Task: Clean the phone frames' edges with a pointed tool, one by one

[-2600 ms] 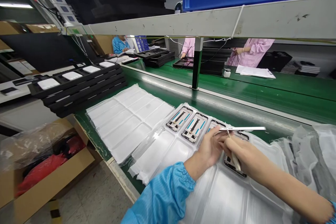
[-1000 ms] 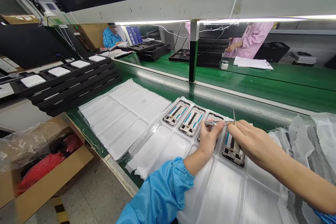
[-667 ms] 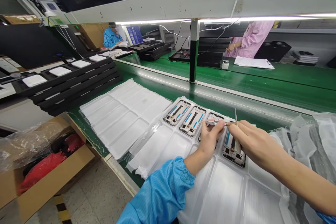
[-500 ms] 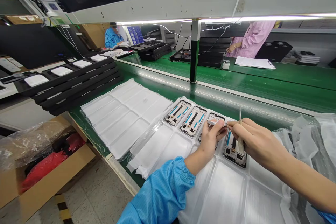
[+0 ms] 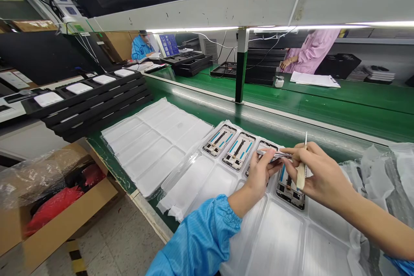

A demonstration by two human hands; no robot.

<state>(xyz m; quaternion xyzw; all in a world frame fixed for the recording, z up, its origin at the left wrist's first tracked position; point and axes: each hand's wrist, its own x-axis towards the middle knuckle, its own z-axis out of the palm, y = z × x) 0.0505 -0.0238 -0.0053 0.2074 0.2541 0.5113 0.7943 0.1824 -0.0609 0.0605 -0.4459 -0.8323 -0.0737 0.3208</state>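
Observation:
My left hand (image 5: 261, 177) holds metal tweezers (image 5: 274, 154), pinched between thumb and fingers, over a phone frame (image 5: 267, 146) that the hand partly hides. My right hand (image 5: 323, 177) grips a white-handled pick (image 5: 301, 174) with a thin tip pointing up, above another phone frame (image 5: 290, 190). Two more phone frames (image 5: 220, 140) lie to the left in the same row, with blue strips and dark central parts. All of them sit in pockets of a white plastic tray (image 5: 274, 241).
Stacked white trays (image 5: 158, 142) lie on the green bench (image 5: 207, 110) to the left. Loose plastic film (image 5: 384, 181) lies to the right. Black foam trays (image 5: 87, 99) hold white pieces, and a cardboard box (image 5: 54, 211) holds red bags. Co-workers in blue (image 5: 140, 47) and pink (image 5: 310, 54) stand beyond a white crossbar (image 5: 226, 4).
My right hand has shifted right and lifted, turning the pick more upright and away from the lower frame. My left hand and tweezers stay nearly in place. The view has drifted slightly.

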